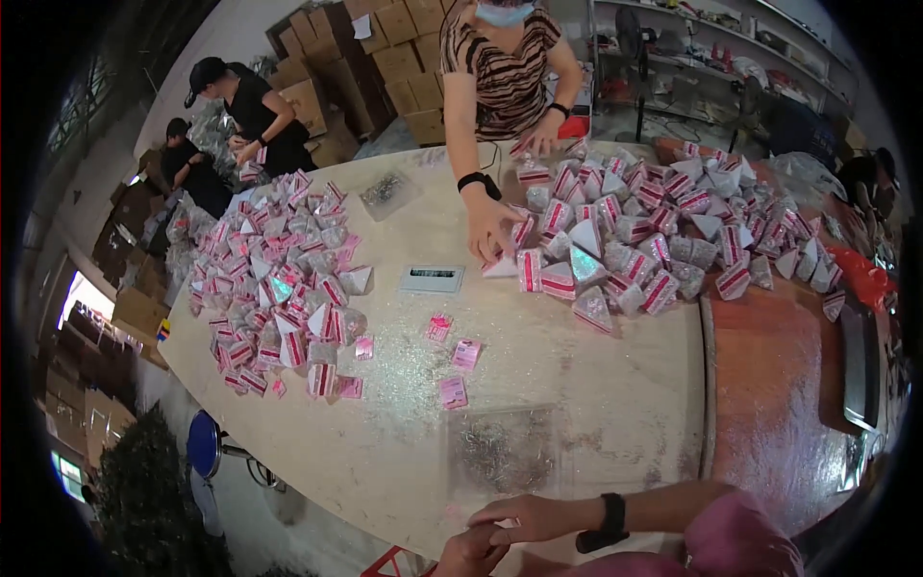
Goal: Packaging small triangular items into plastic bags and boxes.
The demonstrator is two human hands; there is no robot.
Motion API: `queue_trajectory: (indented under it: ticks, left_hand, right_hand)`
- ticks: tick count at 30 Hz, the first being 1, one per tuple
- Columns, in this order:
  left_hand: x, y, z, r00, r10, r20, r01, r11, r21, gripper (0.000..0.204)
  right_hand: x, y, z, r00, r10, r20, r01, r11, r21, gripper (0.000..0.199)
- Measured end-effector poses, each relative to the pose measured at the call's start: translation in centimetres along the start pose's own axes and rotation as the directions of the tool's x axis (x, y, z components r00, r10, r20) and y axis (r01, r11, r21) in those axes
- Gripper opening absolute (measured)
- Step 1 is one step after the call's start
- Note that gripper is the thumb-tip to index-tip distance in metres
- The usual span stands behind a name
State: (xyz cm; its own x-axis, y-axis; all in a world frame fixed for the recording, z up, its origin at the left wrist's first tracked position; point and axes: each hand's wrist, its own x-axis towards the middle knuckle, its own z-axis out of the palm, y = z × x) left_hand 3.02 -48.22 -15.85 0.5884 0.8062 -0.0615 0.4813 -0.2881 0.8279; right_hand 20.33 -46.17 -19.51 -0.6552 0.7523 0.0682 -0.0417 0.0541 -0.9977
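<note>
Blue stool (203, 444) lwr L of frame; cardbd boxes (396, 60) stacked top ctr-L; blk fan (630, 35) + shelving (687, 62) upr R.

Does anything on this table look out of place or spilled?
Mildly: three pink cards lie loose between the nearer clear tray and the inset panel, apart from the pink-labelled packets heaped either side. Shiny specks also dot the tabletop.

Left hand (468, 552) partly out of view
</note>
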Motion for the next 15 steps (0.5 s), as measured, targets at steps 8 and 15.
queue_trajectory:
  ticks: [8, 15]
  left_hand:
    - [2.6, -1.0, -4.1, 0.965, 0.17, 0.202, -0.208, 0.96, 0.185, 0.01]
    - [3.7, -8.6, -9.1, 0.9, -0.141, 0.413, 0.293, 0.897, -0.331, 0.019]
  right_hand:
    - [0.0, -1.4, 4.6, 0.847, 0.278, -0.452, -0.205, 0.957, 0.204, 0.034]
    - [5.9, -1.2, 7.9, 0.73, 0.069, -0.68, -0.241, 0.957, -0.162, 0.021]
